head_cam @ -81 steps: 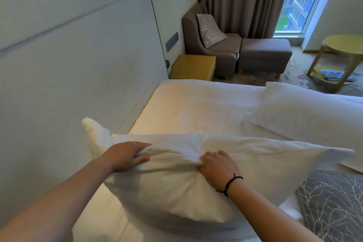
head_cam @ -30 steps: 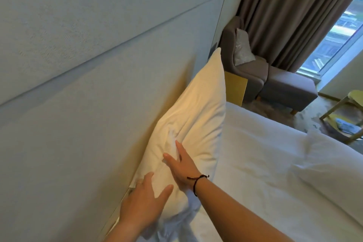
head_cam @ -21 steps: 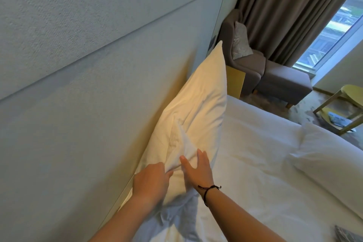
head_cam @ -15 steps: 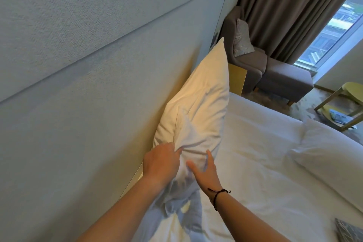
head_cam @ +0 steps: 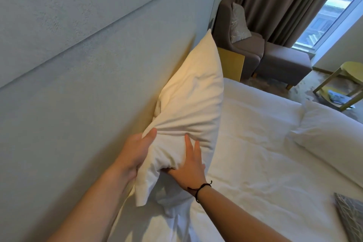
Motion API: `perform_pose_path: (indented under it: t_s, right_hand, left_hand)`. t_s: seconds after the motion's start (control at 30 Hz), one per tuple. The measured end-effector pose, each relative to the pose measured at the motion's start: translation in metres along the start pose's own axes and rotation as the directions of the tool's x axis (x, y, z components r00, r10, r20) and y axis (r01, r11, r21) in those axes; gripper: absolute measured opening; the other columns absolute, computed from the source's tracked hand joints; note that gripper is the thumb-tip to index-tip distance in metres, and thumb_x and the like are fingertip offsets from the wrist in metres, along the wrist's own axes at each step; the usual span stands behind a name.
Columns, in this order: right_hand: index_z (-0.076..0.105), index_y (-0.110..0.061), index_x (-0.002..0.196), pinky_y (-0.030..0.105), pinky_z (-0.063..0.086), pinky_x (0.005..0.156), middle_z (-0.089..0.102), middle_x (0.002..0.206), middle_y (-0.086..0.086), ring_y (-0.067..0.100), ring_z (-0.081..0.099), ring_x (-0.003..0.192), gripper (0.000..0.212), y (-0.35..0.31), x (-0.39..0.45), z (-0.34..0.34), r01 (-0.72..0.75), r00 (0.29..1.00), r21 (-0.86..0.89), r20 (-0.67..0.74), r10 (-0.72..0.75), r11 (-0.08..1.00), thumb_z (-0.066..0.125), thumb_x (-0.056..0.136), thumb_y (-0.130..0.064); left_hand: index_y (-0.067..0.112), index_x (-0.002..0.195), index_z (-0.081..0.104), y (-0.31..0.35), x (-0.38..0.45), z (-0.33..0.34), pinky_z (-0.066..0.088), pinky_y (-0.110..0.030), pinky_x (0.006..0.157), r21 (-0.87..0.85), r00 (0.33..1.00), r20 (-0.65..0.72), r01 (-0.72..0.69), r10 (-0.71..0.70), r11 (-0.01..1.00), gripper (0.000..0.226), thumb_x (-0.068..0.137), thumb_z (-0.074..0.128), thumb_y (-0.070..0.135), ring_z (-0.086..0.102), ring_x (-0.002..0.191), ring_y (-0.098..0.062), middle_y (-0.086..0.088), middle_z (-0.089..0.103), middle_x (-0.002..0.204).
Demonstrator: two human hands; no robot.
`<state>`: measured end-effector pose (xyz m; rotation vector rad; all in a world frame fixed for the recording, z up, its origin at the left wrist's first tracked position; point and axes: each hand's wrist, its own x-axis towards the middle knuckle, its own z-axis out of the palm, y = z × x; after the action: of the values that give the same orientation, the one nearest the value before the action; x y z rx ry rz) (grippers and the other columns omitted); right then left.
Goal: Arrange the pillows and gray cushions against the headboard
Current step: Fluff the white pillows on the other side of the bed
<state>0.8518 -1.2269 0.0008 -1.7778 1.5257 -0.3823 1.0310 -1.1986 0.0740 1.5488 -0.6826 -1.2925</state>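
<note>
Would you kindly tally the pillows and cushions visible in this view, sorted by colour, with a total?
White pillows: 2, one standing against the headboard between both hands, one lying flat on the bed.
Gray patterned cushions: 2, one lying at the right edge on the bed, one on the armchair.
Total: 4

The bed (head_cam: 255, 153) has a white sheet with soft wrinkles. A white pillow (head_cam: 196, 108) stands on it, tilted, leaning on the headboard (head_cam: 88, 88). Another white pillow (head_cam: 334, 135) lies flat on the bed, well apart from the first, toward the right. A gray cushion (head_cam: 351, 216) with a thin branch pattern lies at the right edge.
</note>
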Motion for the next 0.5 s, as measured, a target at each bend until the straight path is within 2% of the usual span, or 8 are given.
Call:
perform_pose_path:
  t_s: [0.03,0.07,0.1,0.2,0.27,0.37,0.43,0.5]
  right_hand:
    - [-0.021,-0.069,0.132,0.066,0.021,0.110,-0.013,0.161,-0.011,0.018,-0.002,0.149,0.120,0.004,-0.003,0.005,-0.012,0.999,-0.026,0.053,0.013,1.000,0.062,0.047,-0.089]
    - [-0.024,-0.071,0.127,0.064,0.022,0.110,-0.015,0.161,-0.010,0.019,-0.003,0.149,0.118,0.008,-0.006,0.008,-0.020,0.995,-0.053,0.101,0.025,0.998,0.063,0.049,-0.086]
    - [-0.025,-0.072,0.124,0.063,0.023,0.111,-0.015,0.161,-0.010,0.019,-0.003,0.149,0.116,0.013,-0.008,0.011,-0.022,0.990,-0.068,0.134,0.031,0.997,0.065,0.051,-0.084]
    - [-0.022,-0.071,0.127,0.060,0.028,0.111,-0.014,0.161,-0.010,0.019,0.001,0.150,0.117,0.021,-0.007,0.009,-0.003,0.984,-0.059,0.176,0.014,0.998,0.066,0.050,-0.083]
    - [-0.017,-0.069,0.134,0.057,0.028,0.112,-0.012,0.161,-0.011,0.017,0.004,0.150,0.119,0.025,-0.006,0.003,0.011,0.979,-0.054,0.204,0.001,0.998,0.066,0.049,-0.084]
    - [-0.006,-0.059,0.143,0.051,0.026,0.116,-0.008,0.162,-0.012,0.014,0.005,0.149,0.119,0.031,-0.008,-0.006,0.033,0.974,-0.016,0.223,-0.029,0.999,0.067,0.052,-0.083]
    - [-0.002,-0.054,0.146,0.045,0.024,0.118,-0.005,0.162,-0.012,0.013,0.004,0.149,0.115,0.034,-0.012,-0.010,0.042,0.969,0.026,0.244,-0.047,0.999,0.066,0.057,-0.080]
    - [0.001,-0.049,0.149,0.039,0.021,0.118,0.000,0.163,-0.010,0.011,0.002,0.149,0.110,0.039,-0.018,-0.015,0.048,0.962,0.062,0.265,-0.063,0.997,0.065,0.063,-0.078]
  left_hand:
    - [0.012,0.074,0.066,-0.004,-0.003,-0.003,0.048,-0.034,0.065,0.365,0.989,-0.080,-0.088,0.125,0.927,0.043,0.093,0.056,0.050,0.069,0.078,-0.032,-0.004,0.071,0.071]
    - [0.014,0.065,0.057,-0.009,-0.006,-0.006,0.044,-0.035,0.060,0.667,0.970,-0.094,-0.105,0.224,0.737,0.049,0.094,0.051,0.053,0.066,0.075,-0.035,-0.003,0.066,0.066]
    - [0.017,0.065,0.051,-0.015,-0.008,-0.009,0.044,-0.036,0.060,0.823,0.959,-0.090,-0.080,0.269,0.562,0.051,0.095,0.044,0.057,0.064,0.077,-0.038,-0.006,0.066,0.071]
    - [0.020,0.074,0.048,-0.025,-0.015,-0.011,0.041,-0.036,0.060,0.954,0.935,-0.106,-0.001,0.339,0.301,0.052,0.095,0.030,0.063,0.064,0.082,-0.038,-0.011,0.068,0.084]
    - [0.020,0.080,0.052,-0.028,-0.020,-0.011,0.035,-0.035,0.057,0.978,0.914,-0.125,0.048,0.385,0.204,0.053,0.095,0.027,0.065,0.064,0.078,-0.037,-0.009,0.067,0.082]
    - [0.025,0.089,0.054,-0.027,-0.030,-0.003,0.034,-0.034,0.058,0.980,0.891,-0.158,0.089,0.425,0.178,0.045,0.096,0.029,0.061,0.064,0.079,-0.034,-0.007,0.068,0.085]
    - [0.026,0.115,0.055,-0.024,-0.036,0.006,0.039,-0.038,0.065,0.977,0.881,-0.172,0.097,0.440,0.188,0.038,0.096,0.038,0.055,0.064,0.092,-0.033,-0.007,0.070,0.099]
    - [0.021,0.137,0.044,-0.023,-0.041,0.020,0.044,-0.042,0.080,0.986,0.885,-0.141,0.086,0.444,0.141,0.053,0.093,0.048,0.051,0.060,0.106,-0.032,-0.010,0.066,0.117]
